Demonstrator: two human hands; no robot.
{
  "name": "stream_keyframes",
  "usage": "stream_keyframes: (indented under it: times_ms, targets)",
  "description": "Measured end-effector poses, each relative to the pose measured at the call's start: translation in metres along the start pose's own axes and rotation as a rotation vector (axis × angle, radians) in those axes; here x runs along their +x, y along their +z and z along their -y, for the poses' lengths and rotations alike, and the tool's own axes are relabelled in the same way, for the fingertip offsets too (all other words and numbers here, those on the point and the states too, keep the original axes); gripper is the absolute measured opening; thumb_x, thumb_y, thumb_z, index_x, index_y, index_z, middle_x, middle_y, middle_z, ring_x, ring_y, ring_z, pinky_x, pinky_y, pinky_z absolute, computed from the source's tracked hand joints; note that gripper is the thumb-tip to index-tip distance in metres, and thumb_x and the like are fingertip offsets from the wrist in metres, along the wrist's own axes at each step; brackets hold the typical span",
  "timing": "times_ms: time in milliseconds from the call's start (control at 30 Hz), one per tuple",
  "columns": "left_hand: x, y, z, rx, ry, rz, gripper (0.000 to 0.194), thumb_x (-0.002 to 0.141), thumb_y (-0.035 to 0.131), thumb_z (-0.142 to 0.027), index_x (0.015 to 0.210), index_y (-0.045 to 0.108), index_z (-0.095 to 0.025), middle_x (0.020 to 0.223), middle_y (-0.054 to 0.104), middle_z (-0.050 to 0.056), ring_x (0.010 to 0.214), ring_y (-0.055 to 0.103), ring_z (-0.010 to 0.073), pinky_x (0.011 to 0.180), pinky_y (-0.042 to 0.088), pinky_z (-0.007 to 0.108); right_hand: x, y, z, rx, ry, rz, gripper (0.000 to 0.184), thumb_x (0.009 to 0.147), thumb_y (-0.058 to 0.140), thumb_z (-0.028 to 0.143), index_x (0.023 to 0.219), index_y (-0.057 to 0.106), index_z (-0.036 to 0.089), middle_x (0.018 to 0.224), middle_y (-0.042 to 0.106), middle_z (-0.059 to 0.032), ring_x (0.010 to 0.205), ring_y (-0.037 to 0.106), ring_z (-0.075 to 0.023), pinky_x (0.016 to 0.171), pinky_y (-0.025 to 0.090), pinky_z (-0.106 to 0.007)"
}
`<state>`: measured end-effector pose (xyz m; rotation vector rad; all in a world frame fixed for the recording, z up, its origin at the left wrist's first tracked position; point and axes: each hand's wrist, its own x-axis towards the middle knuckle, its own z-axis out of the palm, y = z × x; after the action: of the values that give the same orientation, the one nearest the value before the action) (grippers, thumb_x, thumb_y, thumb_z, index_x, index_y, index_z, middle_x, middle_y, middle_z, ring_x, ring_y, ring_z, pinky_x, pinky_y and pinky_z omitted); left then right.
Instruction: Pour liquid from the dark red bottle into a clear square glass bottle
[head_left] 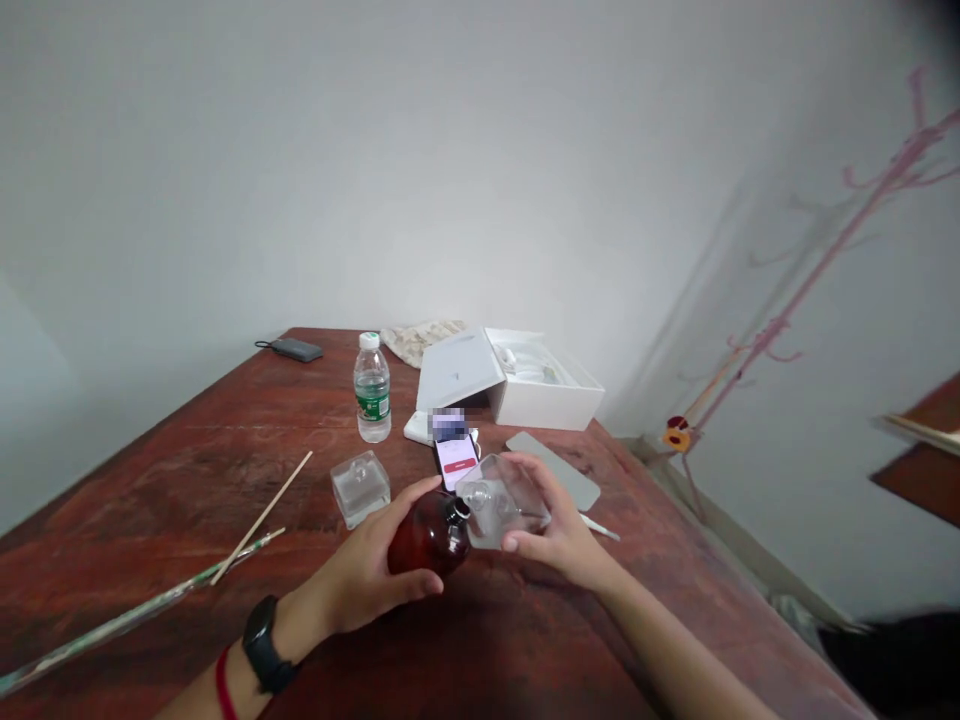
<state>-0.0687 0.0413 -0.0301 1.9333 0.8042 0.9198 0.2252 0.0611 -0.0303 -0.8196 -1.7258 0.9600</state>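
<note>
My left hand (375, 560) is wrapped round a dark amber bottle (429, 540), which tilts to the right with its uncapped neck toward the other hand. In my right hand (555, 530) is a clear square glass bottle (499, 505), tipped so that its neck points left. The two mouths are close together; whether they touch I cannot tell. A second clear square bottle (360, 490) sits on the table just beyond my left hand. Behind the held bottles lies a phone (457, 465) with its screen lit.
On the wooden table (247, 430) stand a water bottle (372, 390) and an open white box (547, 400). Thin sticks (262, 515) and a long plastic-wrapped bundle (142, 615) lie at left. A grey flat panel (555, 470) is at right, a dark device (296, 349) far left.
</note>
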Motion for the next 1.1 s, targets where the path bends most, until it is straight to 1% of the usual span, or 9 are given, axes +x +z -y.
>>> stream_keyframes:
  times_ms: [100,267,367,533,667,733,867,967,1100]
  targets:
    - [-0.001,-0.001,0.004,0.022,-0.032,0.012,0.106,0.085,0.074,-0.086,0.165,0.039,-0.026,0.163,0.053,0.016,0.148,0.053,0.0418,0.126,0.04,0.053,0.001,0.004,0.006,0.096,0.044,0.053,0.081,0.074,0.096,0.056,0.14,0.059,0.026,0.141,0.071,-0.014,0.129,0.07,-0.035,0.107,0.059,-0.051]
    - [-0.003,-0.004,0.013,0.064,-0.055,-0.036,0.106,0.084,0.073,-0.088,0.164,0.038,-0.027,0.165,0.051,0.016,0.152,0.046,0.0449,0.129,0.035,0.056,0.001,0.011,0.007,0.236,0.046,0.085,0.097,0.076,0.096,0.046,0.158,0.048,0.027,0.132,0.075,-0.0115,0.12,0.076,-0.0318,0.103,0.062,-0.05]
    - [-0.003,-0.005,0.017,0.089,-0.059,-0.07,0.104,0.082,0.075,-0.089,0.158,0.041,-0.026,0.158,0.055,0.017,0.147,0.051,0.0459,0.126,0.038,0.058,0.002,0.012,0.004,0.245,0.042,0.088,0.092,0.074,0.098,0.043,0.153,0.053,0.026,0.124,0.076,-0.0084,0.116,0.077,-0.0303,0.1,0.063,-0.047]
    - [-0.003,-0.003,0.018,0.131,-0.095,-0.142,0.104,0.076,0.077,-0.091,0.149,0.043,-0.026,0.149,0.058,0.017,0.14,0.057,0.0459,0.121,0.045,0.059,0.002,0.012,0.003,0.238,0.041,0.084,0.085,0.075,0.096,0.034,0.148,0.053,0.024,0.132,0.073,-0.0115,0.113,0.077,-0.0274,0.096,0.064,-0.044]
    - [-0.004,-0.003,0.018,0.201,-0.074,-0.218,0.098,0.082,0.075,-0.087,0.151,0.041,-0.027,0.15,0.055,0.017,0.141,0.055,0.0456,0.122,0.043,0.062,0.001,0.014,0.0,0.229,0.028,0.114,0.104,0.077,0.094,0.03,0.165,0.038,0.026,0.136,0.075,-0.0136,0.108,0.08,-0.0271,0.091,0.066,-0.043]
    - [-0.005,-0.004,0.019,0.213,-0.065,-0.237,0.096,0.085,0.074,-0.086,0.152,0.039,-0.027,0.151,0.054,0.018,0.142,0.054,0.0452,0.122,0.042,0.063,0.002,0.012,-0.003,0.121,0.001,0.12,0.102,0.075,0.095,0.028,0.164,0.044,0.027,0.139,0.075,-0.013,0.116,0.079,-0.0299,0.098,0.065,-0.045]
    - [-0.004,-0.002,0.025,0.213,-0.065,-0.233,0.091,0.09,0.071,-0.082,0.154,0.037,-0.028,0.155,0.051,0.017,0.147,0.05,0.0443,0.125,0.039,0.063,0.005,0.005,-0.009,-0.101,-0.09,0.052,0.075,0.069,0.097,0.03,0.14,0.072,0.027,0.129,0.079,-0.0078,0.117,0.078,-0.0323,0.101,0.064,-0.047]
    - [-0.004,0.003,0.032,0.181,-0.055,-0.225,0.091,0.092,0.069,-0.081,0.156,0.034,-0.027,0.158,0.048,0.018,0.148,0.049,0.043,0.126,0.038,0.061,0.008,0.002,-0.015,-0.133,-0.071,0.019,0.073,0.068,0.095,0.025,0.137,0.072,0.025,0.122,0.08,-0.0061,0.109,0.079,-0.0303,0.097,0.064,-0.045]
    - [-0.004,0.008,0.037,0.117,-0.053,-0.23,0.092,0.092,0.071,-0.079,0.156,0.031,-0.026,0.157,0.047,0.018,0.148,0.048,0.0427,0.127,0.038,0.061,0.01,0.002,-0.025,-0.176,0.008,0.001,0.074,0.065,0.094,0.02,0.135,0.07,0.022,0.125,0.079,-0.0076,0.113,0.077,-0.0321,0.103,0.06,-0.049]
